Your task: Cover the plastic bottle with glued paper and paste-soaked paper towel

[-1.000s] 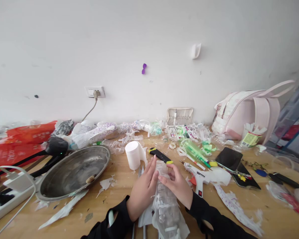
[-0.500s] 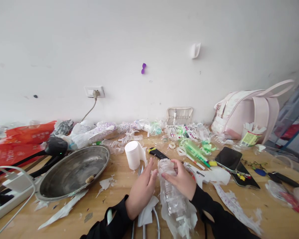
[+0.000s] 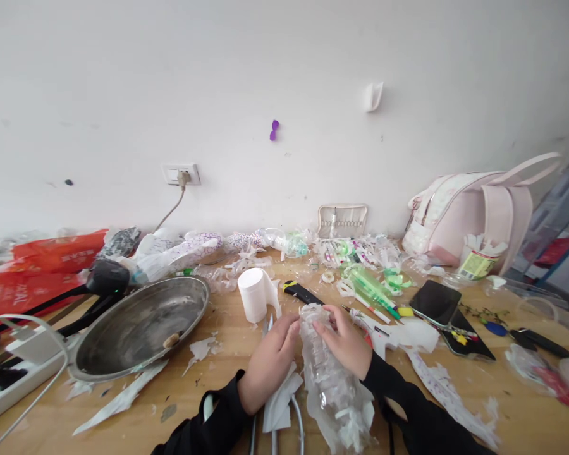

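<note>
A clear plastic bottle [image 3: 329, 379], covered in wet-looking white tissue, lies lengthwise on the table in front of me. My right hand [image 3: 346, 341] is closed over its far right side, thumb on top. From the left, my left hand [image 3: 271, 363] rests against the far end of the bottle, fingers bent and close together; its fingertips are partly hidden. Under my left wrist lie a piece of white tissue [image 3: 281, 404] and grey metal handles [image 3: 299, 420]. Just beyond my hands are a tissue roll [image 3: 253, 296] and a black-and-yellow utility knife [image 3: 303, 292].
An oval metal tray [image 3: 137, 328] with a small brown lump stands at left, near a power strip [image 3: 9, 392]. Plastic scraps and green bottle pieces [image 3: 367, 284] spread along the back. Phones [image 3: 435, 301] and a pink backpack [image 3: 459, 215] are at right. Torn paper litters the wooden table.
My left hand has lowered and bent its fingers in against the bottle; before, they were raised and apart from it. My right hand has shifted slightly on the bottle.
</note>
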The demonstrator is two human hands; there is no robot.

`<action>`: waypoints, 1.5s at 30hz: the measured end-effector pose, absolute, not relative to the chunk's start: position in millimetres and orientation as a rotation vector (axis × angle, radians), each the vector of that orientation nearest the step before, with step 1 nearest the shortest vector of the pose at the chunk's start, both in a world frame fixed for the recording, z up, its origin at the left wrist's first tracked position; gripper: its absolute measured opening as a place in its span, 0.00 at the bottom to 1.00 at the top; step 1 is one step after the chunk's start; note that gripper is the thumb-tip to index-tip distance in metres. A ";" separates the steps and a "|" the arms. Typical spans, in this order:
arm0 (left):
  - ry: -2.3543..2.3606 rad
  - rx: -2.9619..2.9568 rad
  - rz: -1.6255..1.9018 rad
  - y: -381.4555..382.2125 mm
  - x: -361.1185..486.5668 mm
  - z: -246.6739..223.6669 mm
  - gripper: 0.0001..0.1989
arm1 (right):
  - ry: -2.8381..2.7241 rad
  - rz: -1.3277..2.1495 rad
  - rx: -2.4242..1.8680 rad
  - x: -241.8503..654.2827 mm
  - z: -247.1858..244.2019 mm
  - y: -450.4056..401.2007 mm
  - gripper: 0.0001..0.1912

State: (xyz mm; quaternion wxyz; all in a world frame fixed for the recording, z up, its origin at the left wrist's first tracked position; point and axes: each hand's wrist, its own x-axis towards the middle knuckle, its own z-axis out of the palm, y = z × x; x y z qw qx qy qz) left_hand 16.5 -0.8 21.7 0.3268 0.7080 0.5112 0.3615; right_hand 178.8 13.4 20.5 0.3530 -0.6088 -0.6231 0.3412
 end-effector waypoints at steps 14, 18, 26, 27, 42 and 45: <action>1.380 1.808 0.826 6.9 12.7 11.5 0.25 | -1.612 1.049 -1.516 180.0 18.9 14.7 0.28; 1.400 1.866 0.805 4.9 13.1 11.0 0.28 | -1.629 1.117 -1.528 175.4 25.5 10.6 0.35; 1.433 1.907 0.835 5.9 12.9 6.0 0.28 | -1.643 1.194 -1.521 170.9 31.6 4.3 0.43; 1.430 1.909 0.835 6.2 13.2 5.8 0.28 | -1.646 1.195 -1.514 171.1 30.7 3.9 0.44; 1.402 1.835 0.864 1.4 16.8 16.7 0.28 | -1.627 1.212 -1.440 170.7 20.7 4.8 0.43; 1.406 1.822 0.866 1.3 17.0 16.7 0.28 | -1.620 1.211 -1.435 170.6 19.0 5.3 0.43</action>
